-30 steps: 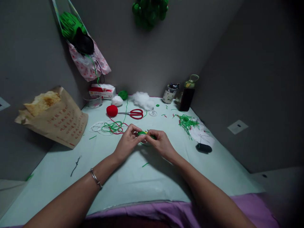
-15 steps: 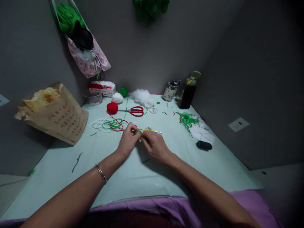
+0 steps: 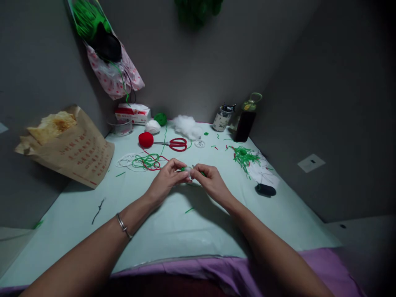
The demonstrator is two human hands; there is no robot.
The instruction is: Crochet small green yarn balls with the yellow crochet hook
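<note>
Between the fingertips of my left hand (image 3: 168, 178) is a small green and white piece (image 3: 186, 169), pinched near the middle of the table. My right hand (image 3: 210, 181) is closed at the piece's right side; its fingertips touch the white part, and what else they grip is too small to make out. A green strand hangs just below the fingers. Behind my left hand lie loose loops of green, red and white yarn (image 3: 145, 161). Red-handled scissors (image 3: 177, 144) lie farther back beside a red yarn ball (image 3: 146, 139).
White stuffing (image 3: 187, 127), a white yarn ball (image 3: 152, 126) and a green ball (image 3: 160, 119) sit at the back. A paper bag (image 3: 83, 152) stands left. Green scraps (image 3: 244, 156), a dark cylinder (image 3: 265, 189) and a bottle (image 3: 245, 123) are right.
Both hands have shifted slightly right. The held piece now shows white as well as green, and the yellow-handled tool seen behind the hands earlier is no longer visible there.
</note>
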